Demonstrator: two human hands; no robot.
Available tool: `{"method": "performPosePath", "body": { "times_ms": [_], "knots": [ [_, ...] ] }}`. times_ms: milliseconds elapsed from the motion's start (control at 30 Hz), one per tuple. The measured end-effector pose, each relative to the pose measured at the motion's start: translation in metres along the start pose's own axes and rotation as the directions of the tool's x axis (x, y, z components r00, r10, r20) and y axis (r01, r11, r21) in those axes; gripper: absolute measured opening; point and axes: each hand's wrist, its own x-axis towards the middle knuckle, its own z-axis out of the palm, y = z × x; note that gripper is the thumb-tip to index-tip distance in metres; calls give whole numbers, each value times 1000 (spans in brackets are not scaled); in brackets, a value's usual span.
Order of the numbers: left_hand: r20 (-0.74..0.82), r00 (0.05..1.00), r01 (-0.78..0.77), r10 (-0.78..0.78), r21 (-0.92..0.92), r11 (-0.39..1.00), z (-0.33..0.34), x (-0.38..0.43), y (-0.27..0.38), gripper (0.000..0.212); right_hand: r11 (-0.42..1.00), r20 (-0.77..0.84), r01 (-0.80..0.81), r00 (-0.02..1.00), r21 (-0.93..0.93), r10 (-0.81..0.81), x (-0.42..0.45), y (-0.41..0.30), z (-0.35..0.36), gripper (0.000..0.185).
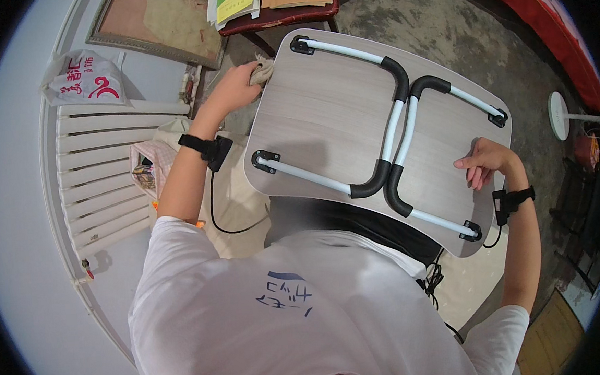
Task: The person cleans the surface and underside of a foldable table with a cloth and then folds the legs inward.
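Note:
A small folding table lies upside down across my lap, its pale wood-grain underside facing up. Two white metal legs with black corner sleeves, the left leg and the right leg, are folded flat and meet near the middle. My left hand grips a crumpled beige cloth at the table's far left edge. Over the right end of the underside is my right hand, holding nothing, thumb out and fingers loosely bent. Whether it touches the board or its edge I cannot tell.
To the left stands a white radiator with a plastic bag on top and a pink checked bag beside it. A dark red stool bears papers beyond the table. Black cables hang by my right side.

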Motion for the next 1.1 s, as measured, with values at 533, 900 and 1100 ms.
{"method": "performPosePath", "body": {
  "times_ms": [533, 900, 1100],
  "knots": [
    [-88, 996, -43, 30, -161, 986, 4, -32, 0, 39, 999, 3, -20, 1000, 31, 20, -2, -4, 1, 50],
    [38, 999, 5, -4, -25, 1000, 1, 20, -3, 40, 1000, -1, -11, 1000, 11, 11, -1, -2, 1, 50],
    [19, 1000, -7, 8, -33, 999, 1, 50, -7, 36, 999, 12, -24, 1000, 27, 24, -3, -3, 1, 49]
  ]
}}
